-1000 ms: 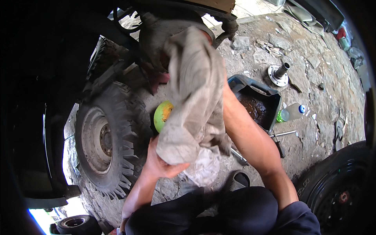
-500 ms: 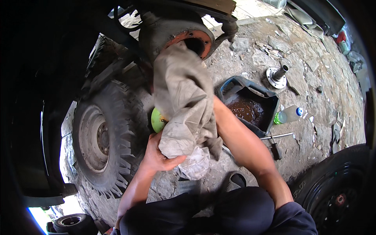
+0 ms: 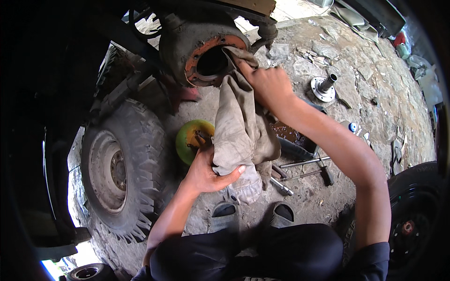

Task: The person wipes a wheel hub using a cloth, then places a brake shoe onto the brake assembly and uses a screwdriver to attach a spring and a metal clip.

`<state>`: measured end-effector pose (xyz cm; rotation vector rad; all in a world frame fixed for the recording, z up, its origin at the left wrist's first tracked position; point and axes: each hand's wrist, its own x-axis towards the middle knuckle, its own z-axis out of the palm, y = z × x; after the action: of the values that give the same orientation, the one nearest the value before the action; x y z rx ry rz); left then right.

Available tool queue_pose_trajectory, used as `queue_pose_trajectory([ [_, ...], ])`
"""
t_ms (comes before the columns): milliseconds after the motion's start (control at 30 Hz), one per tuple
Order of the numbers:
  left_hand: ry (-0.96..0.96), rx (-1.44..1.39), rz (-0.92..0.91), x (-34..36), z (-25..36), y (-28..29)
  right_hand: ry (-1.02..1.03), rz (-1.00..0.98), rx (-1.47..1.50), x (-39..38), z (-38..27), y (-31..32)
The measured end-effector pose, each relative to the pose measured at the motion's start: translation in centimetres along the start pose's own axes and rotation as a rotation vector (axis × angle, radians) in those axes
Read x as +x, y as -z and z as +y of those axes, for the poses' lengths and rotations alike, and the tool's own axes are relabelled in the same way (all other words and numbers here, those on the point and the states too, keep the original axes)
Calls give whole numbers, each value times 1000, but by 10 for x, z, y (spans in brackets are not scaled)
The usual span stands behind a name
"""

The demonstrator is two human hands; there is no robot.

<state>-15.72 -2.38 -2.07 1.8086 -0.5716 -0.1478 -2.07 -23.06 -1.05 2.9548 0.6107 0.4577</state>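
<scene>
A long grey-beige rag (image 3: pixel 234 136) hangs from the open round end of a dark metal axle housing (image 3: pixel 180 33). My right hand (image 3: pixel 272 89) is closed on the rag's upper end, its index finger pressing the cloth against the right side of the orange-red flange (image 3: pixel 193 61). Lower down, my left hand (image 3: pixel 202 173) grips the rag's hanging part, thumb laid across it and the other fingers partly hidden beneath. Close behind that hand sits a round green and yellowish object (image 3: pixel 190 136) with a dark centre, partly covered.
A knobbly-treaded wheel (image 3: pixel 112 168) stands at the left, another tyre (image 3: pixel 417 210) at the lower right. Under my right forearm lie a cut-open container of dark oily liquid (image 3: pixel 288 133) and metal tools (image 3: pixel 281 186). A flanged spindle (image 3: pixel 323 89) stands on the stony ground.
My right hand has come out from behind the rag and moved up to the flange's right side. The cloth has shifted right, uncovering the housing's opening and more of the green object.
</scene>
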Motion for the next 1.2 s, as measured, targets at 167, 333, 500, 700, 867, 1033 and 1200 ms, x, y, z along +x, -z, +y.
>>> queue_pose_trajectory([
  [167,-8,40,-48,-15,9,19,6,-14,443,-8,-37,-23],
  [333,85,66,-257,-31,18,45,203,76,1503,-20,-86,-34],
  [500,80,142,-330,-46,23,60,189,-348,1391,-76,-105,-37],
  [700,174,-121,284,-80,18,60,-31,-524,1822,-135,-129,-59],
  [867,471,-235,463,-89,-20,59,193,-727,2125,-166,-182,-66],
  [1033,530,-178,285,-83,-17,61,-148,-657,1899,-184,-208,-51],
  [1200,464,46,191,-71,-12,84,-134,1,1769,-174,-193,-68],
])
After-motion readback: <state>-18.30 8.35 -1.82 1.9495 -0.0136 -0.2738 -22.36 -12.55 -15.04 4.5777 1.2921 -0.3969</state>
